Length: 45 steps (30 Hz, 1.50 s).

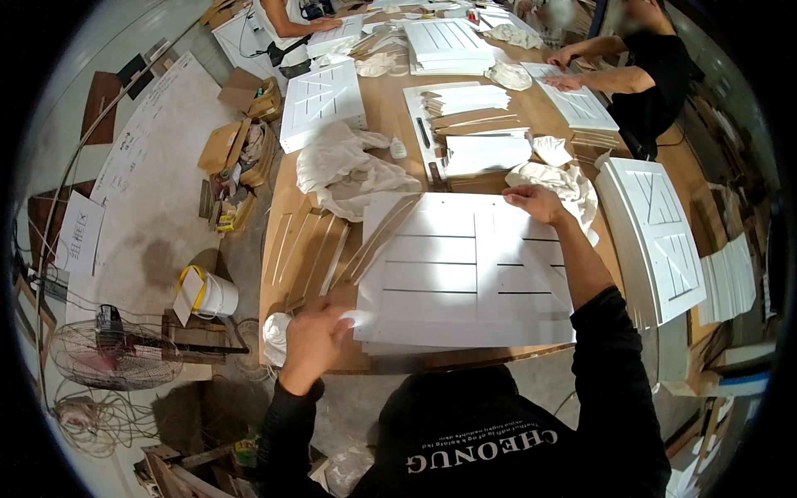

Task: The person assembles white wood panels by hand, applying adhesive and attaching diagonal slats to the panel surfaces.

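Arm [591,259] outstretched, right hand [535,204] pinches white panel [465,278] at far edge; left hand [314,344], grip unclear

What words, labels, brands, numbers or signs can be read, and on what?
Wordings aren't copied out here, only placed:
Black top: one large white line, legible; smaller lines, too small.
White sheet, far left: large dark characters, legible.
Large white board, left: handwriting, too small.
White panel by the right hand: no text visible.
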Available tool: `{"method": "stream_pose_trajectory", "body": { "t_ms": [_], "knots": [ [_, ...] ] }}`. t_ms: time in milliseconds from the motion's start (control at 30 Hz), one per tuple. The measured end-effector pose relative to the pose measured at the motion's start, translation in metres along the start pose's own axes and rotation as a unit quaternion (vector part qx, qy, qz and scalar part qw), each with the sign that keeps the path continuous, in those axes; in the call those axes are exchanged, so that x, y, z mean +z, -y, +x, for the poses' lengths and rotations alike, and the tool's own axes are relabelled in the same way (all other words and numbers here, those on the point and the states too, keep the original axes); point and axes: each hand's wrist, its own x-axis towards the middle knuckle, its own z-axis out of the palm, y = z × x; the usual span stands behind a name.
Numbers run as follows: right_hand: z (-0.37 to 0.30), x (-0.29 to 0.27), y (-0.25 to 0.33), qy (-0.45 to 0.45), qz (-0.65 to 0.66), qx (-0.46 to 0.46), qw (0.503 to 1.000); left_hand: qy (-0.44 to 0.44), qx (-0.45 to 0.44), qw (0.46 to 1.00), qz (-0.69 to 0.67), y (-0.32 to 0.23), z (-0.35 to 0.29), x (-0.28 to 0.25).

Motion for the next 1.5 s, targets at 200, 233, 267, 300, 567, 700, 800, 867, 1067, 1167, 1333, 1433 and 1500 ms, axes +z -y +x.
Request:
{"method": "stream_pose_trajectory", "body": {
  "t_ms": [200, 233, 267, 300, 567, 700, 800, 867, 1067, 1167, 1333, 1433, 1500],
  "knots": [
    [0.001, 0.002, 0.005, -0.007, 0.026, -0.009, 1.0, -0.153, -0.201, 0.856, -0.451, 0.068, -0.054, 0.055],
    [0.002, 0.002, 0.005, -0.01, 0.016, -0.006, 1.0, -0.206, -0.228, 0.835, -0.457, 0.072, -0.059, 0.07],
    [0.003, 0.003, 0.002, -0.014, 0.006, -0.003, 1.0, -0.238, -0.237, 0.844, -0.418, 0.077, -0.061, 0.084],
    [0.005, 0.0, 0.001, -0.018, -0.007, -0.002, 1.0, -0.273, -0.244, 0.849, -0.38, 0.081, -0.059, 0.099],
    [-0.003, -0.002, 0.011, 0.007, 0.029, -0.012, 0.999, -0.343, -0.242, 0.863, -0.281, 0.1, -0.045, 0.156],
    [-0.003, 0.0, 0.009, -0.003, 0.027, -0.008, 1.0, -0.365, -0.229, 0.849, -0.306, 0.104, -0.045, 0.158],
    [-0.005, 0.0, 0.009, -0.015, 0.008, -0.018, 1.0, -0.314, -0.298, 0.871, -0.232, 0.099, -0.047, 0.137],
    [-0.008, 0.0, 0.015, -0.016, -0.018, -0.012, 1.0, -0.355, -0.249, 0.853, -0.29, 0.089, -0.046, 0.116],
    [-0.011, -0.004, 0.023, -0.009, -0.034, -0.007, 0.999, -0.268, -0.09, 0.931, -0.231, 0.045, -0.029, 0.048],
    [-0.014, -0.005, 0.025, -0.009, -0.022, -0.01, 1.0, -0.256, -0.108, 0.953, -0.123, 0.032, -0.025, 0.039],
    [-0.012, -0.005, 0.026, -0.004, -0.008, 0.011, 1.0, -0.272, -0.084, 0.957, -0.048, 0.03, -0.019, 0.037],
    [-0.012, -0.004, 0.027, -0.003, -0.01, 0.004, 1.0, -0.28, -0.084, 0.955, -0.041, 0.032, -0.018, 0.037],
    [-0.01, -0.004, 0.026, -0.003, -0.03, 0.006, 1.0, -0.273, -0.08, 0.959, -0.012, 0.03, -0.019, 0.033]
  ]
}}
